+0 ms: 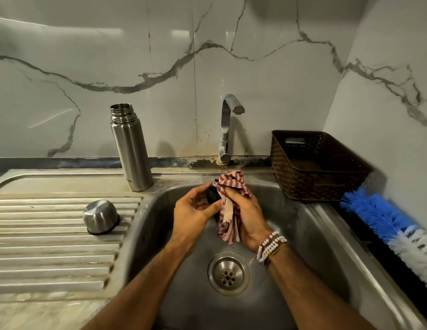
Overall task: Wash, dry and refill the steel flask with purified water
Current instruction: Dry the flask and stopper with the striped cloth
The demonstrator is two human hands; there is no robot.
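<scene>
Nearest us, sink drain (228, 273) in the steel sink basin (310, 236). Above it our two hands meet over the basin. Left hand (192, 216) has its grip closed around a small black stopper (212, 195), mostly hidden. Right hand (249, 221), beaded bracelets (271, 246) on the wrist, has its grip closed on a red-and-white checked cloth (231, 206), pressed against the stopper. Left of the basin, on the ribbed drainboard (41, 234), the steel cup lid (101, 216) sits upside down. Right edge, a blue-and-white bottle brush (386, 223) lies on the tabletop. Further back, the steel flask (131, 148) stands upright, uncapped, at the basin's back-left corner. Brown plastic basket (315, 167) at back right. Tap (228, 128) against the marble wall, no water running.
</scene>
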